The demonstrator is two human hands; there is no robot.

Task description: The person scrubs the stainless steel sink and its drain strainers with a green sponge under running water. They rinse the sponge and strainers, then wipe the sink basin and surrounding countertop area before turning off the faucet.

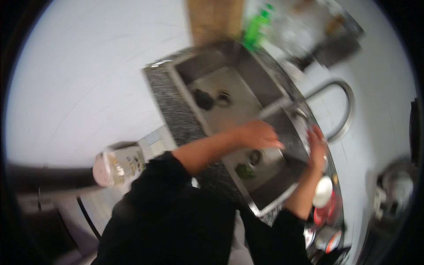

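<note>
Both arms, in black sleeves, reach over a double-basin stainless steel sink (232, 82). My left hand (260, 135) is over the divider end of the near basin, its fingers pointing towards the faucet side; blur hides whether it holds anything. At the sink's back rim, beside the curved metal faucet (347, 102), is my right hand (317, 149), raised with its fingers extended and nothing seen in it. Something green (245, 171) lies beside the near basin's drain (255, 157). In the far basin, a dark item (203, 99) sits next to another drain (224, 98).
A green bottle (256, 29) stands behind the far basin, near a wooden board (215, 20). Along the speckled stone counter (169, 96), at right, are a white bowl (322, 192), red dishware (324, 210) and other containers. A pink-topped package (119, 166) is at left.
</note>
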